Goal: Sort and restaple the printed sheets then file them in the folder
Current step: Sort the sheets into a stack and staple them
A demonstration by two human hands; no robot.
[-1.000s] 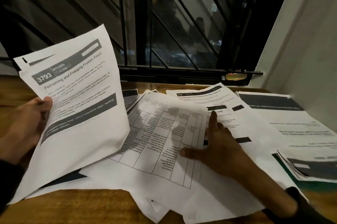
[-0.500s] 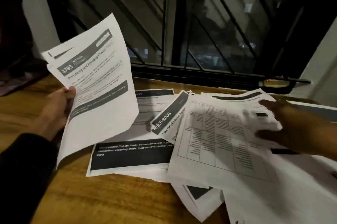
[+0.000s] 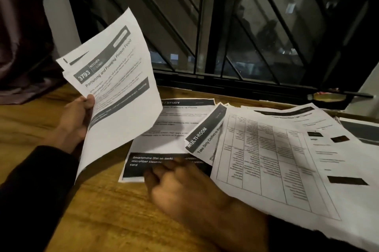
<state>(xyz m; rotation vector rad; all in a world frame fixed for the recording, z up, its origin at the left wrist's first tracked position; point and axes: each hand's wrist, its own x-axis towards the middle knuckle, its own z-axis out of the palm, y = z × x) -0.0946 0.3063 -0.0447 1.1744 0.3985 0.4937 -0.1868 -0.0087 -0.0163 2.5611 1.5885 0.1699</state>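
My left hand (image 3: 77, 117) holds a thin bundle of printed sheets (image 3: 119, 87) upright above the table, thumb on the front page headed "3793 Kitchen". Printed sheets lie spread over the wooden table (image 3: 98, 210). My right hand (image 3: 180, 182) rests with curled fingers on the lower edge of the "Study" sheet (image 3: 164, 141), over its black band. It is blurred, so a pinch cannot be made out. To the right lie a "Multi-Room" sheet (image 3: 205, 136) and a sheet with a printed table grid (image 3: 264, 159). No stapler or folder shows.
A barred window (image 3: 205, 36) with a dark sill runs along the table's far edge. A dark curtain (image 3: 22, 36) hangs at the left. More printed sheets (image 3: 361, 130) lie at the far right. Bare wood shows at the front left.
My right hand has left the sheets on the right and come down to the bottom of the "Study" sheet. The left hand still holds its bundle; the view has shifted left.
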